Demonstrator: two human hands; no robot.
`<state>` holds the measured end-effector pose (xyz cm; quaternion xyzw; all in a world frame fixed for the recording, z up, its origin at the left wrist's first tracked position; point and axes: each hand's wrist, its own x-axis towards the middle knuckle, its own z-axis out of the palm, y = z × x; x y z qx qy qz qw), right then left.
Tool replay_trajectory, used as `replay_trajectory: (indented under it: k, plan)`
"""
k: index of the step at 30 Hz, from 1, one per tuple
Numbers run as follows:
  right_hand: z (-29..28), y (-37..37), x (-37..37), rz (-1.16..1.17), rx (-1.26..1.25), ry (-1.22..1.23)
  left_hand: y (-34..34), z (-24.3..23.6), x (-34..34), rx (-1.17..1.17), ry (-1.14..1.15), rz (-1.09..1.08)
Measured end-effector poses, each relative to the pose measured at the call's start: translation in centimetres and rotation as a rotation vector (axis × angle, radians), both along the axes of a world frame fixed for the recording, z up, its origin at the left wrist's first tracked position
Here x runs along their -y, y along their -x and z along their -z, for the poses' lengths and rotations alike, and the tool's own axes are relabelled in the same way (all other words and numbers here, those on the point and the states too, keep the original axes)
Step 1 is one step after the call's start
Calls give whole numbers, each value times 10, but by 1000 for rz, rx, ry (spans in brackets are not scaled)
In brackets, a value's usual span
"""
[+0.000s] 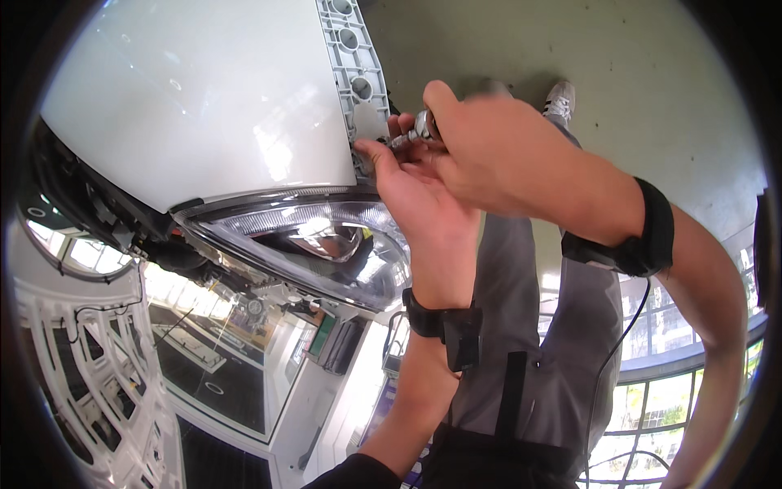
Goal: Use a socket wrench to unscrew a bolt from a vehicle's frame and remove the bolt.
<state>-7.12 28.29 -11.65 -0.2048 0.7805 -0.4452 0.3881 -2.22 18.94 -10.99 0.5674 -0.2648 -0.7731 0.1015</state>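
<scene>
My right hand (pixel 493 147) is closed around a ratchet wrench (pixel 423 126), whose round metal head shows at the fingers; most of its handle is hidden by the hand. The slim shaft of the tool points left at a grey ribbed plastic bracket (pixel 349 41) along the edge of a white car body panel (pixel 220 98). My left hand (pixel 419 196), palm up, has its fingers around that shaft, and its thumb tip is by the panel's corner. What the tip of the tool meets is hidden. Just below the panel sits a clear headlight (pixel 326 244), close to my left wrist.
The open engine bay (pixel 90 204) with dark parts lies at the left. White body framework (pixel 106 391) shows at the lower left. My legs (pixel 505 293) and a shoe (pixel 560 99) are on the greenish floor (pixel 652 73). A cable (pixel 627 334) hangs from my right wrist strap.
</scene>
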Motion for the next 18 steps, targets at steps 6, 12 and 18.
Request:
replay_trajectory:
  k: [6, 12, 18]
  plan:
    - [0, 10, -8, 6, 285, 134, 7, -10, 6, 34, -90, -40]
    - [3, 11, -7, -48, 366, 90, -15, -1, 11, 11, -106, 112]
    - [9, 7, -7, -88, -245, 126, -17, 0, 5, -111, -67, 32]
